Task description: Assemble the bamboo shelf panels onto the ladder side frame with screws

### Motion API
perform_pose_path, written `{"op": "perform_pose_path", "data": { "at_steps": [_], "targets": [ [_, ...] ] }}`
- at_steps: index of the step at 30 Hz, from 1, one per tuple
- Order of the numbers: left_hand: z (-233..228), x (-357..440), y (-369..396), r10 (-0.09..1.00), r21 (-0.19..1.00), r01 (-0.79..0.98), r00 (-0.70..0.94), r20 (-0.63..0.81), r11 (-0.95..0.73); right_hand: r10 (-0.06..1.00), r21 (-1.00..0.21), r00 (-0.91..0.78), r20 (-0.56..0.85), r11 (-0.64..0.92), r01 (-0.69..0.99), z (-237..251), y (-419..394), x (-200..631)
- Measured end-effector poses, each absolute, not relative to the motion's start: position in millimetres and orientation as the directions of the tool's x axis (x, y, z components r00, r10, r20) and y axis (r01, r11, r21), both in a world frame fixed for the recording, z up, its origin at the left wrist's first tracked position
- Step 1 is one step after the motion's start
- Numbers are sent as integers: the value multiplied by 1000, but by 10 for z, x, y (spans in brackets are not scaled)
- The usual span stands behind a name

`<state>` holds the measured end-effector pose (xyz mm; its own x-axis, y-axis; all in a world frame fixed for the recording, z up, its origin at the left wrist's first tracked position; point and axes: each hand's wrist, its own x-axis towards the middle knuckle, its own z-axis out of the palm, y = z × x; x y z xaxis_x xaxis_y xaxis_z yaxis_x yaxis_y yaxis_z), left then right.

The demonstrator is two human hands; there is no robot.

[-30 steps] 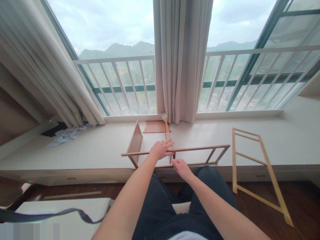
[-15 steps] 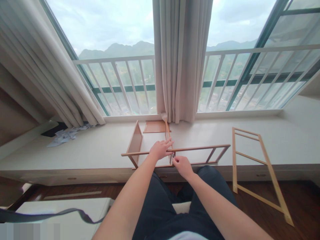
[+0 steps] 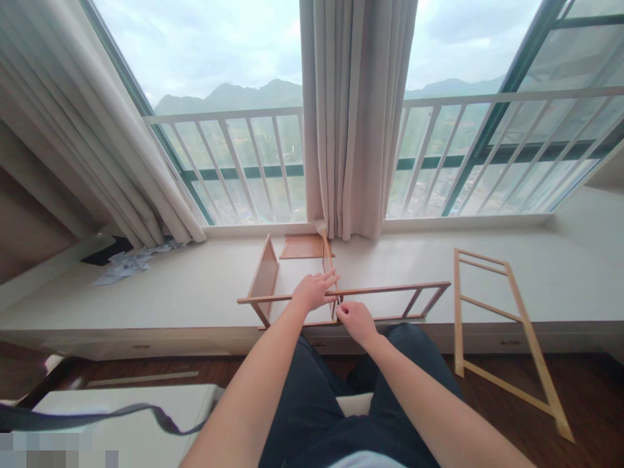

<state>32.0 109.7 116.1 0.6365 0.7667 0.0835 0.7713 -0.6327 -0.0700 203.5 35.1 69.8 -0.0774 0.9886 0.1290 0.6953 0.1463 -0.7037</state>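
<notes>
A partly joined brown wooden shelf frame [image 3: 390,289] rests along the ledge's front edge, with an upright panel [image 3: 263,270] at its left end. My left hand [image 3: 312,292] grips the frame's long rail near the middle, its fingers reaching over to a second upright board [image 3: 327,253]. Just right of that joint, my right hand [image 3: 357,320] pinches a short, thin, silvery tool [image 3: 339,300] pointing at the wood. The tool's tip and exact kind are too small to make out. Behind the frame a flat wooden board [image 3: 305,246] lies on the ledge.
A lighter wooden ladder-like frame [image 3: 517,312] leans against the white ledge [image 3: 400,257] on the right, its foot on the dark floor. Crumpled papers [image 3: 129,263] lie at the left. Curtains [image 3: 348,130] hang behind, and a white surface with a dark strap [image 3: 146,409] is at lower left.
My right hand has shifted very slightly, with the thin tool still pinched at the joint. My left hand and the frame stay in place.
</notes>
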Motion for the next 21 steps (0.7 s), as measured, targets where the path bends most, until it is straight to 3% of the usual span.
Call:
{"op": "perform_pose_path", "data": {
  "at_steps": [21],
  "targets": [
    [1169, 324, 1090, 767, -73, 772, 636, 88, -632, 994, -683, -67, 84, 106, 723, 726, 354, 2020]
  ]
}}
